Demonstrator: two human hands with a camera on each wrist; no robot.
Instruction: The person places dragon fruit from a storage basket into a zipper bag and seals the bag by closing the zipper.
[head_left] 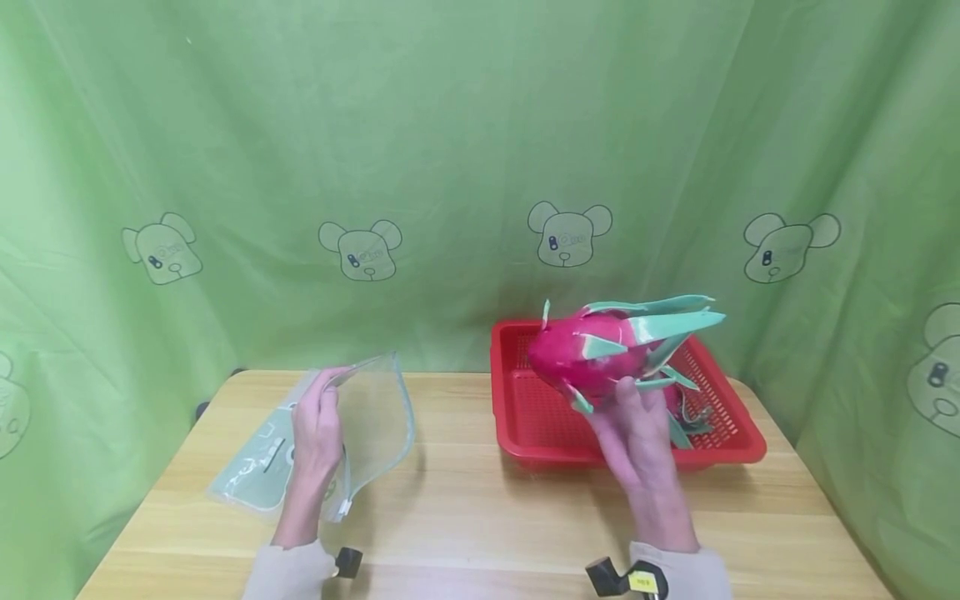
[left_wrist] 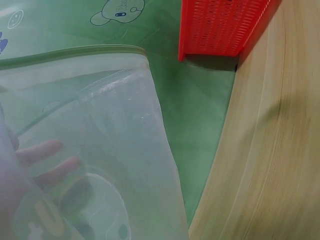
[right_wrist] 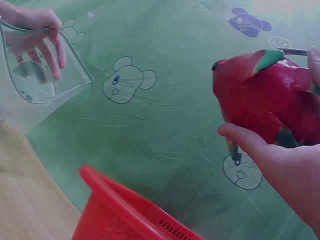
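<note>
Dragon fruit (head_left: 581, 357) partly hides red basket (head_left: 547, 455) before green curtain (head_left: 457, 158).

Magenta-and-green dragon fruit (head_left: 577, 354), bear-printed green curtain (head_left: 465, 150)

a glossy magenta dragon fruit (head_left: 566, 350) with long green-tipped scales lies sideways in the right hand (head_left: 637, 429), above the red basket (head_left: 540, 454). the clear zip bag (head_left: 375, 417), its mouth spread open, hangs from the left hand (head_left: 318, 425).
</note>
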